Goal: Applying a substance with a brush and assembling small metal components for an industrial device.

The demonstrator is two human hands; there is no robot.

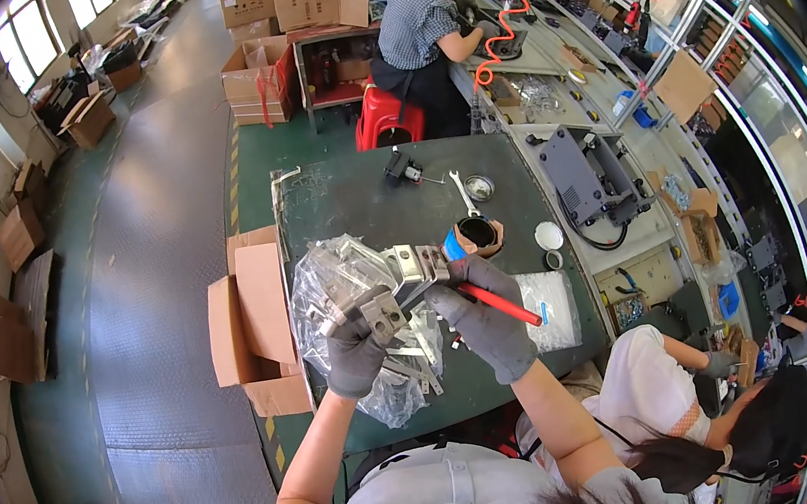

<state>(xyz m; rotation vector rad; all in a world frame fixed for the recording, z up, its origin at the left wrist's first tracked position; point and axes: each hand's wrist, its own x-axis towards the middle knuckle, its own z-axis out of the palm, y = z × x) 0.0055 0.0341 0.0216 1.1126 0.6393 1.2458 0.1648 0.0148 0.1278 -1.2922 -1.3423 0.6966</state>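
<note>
Head view shows both gloved hands raised over the near edge of the green desk (357,197), working on one grey metal bracket assembly (404,274). Left hand (354,354) is closed around the lower block of the assembly, holding it up at an angle; right hand (484,315) is closed on a red-handled tool (501,304) whose tip meets the upper part of the metal. To do this well, the left grip should stay firm and low on the part so the tool end seats squarely, and the tool should be kept in line with the fastener; I cannot tell the tip type

Just under the hands lies a crumpled clear plastic bag (332,286) with more metal parts, which could snag the work. Beyond it stand a round brown tape-wrapped cup (478,235), a small white lid (549,235) and a flat clear packet (549,307). Farther off rest a spanner (463,192) and a small black part (401,169). An open cardboard box (256,325) sits left of the desk. A seated person (432,32) works at the far bench, another leans in at lower right
</note>
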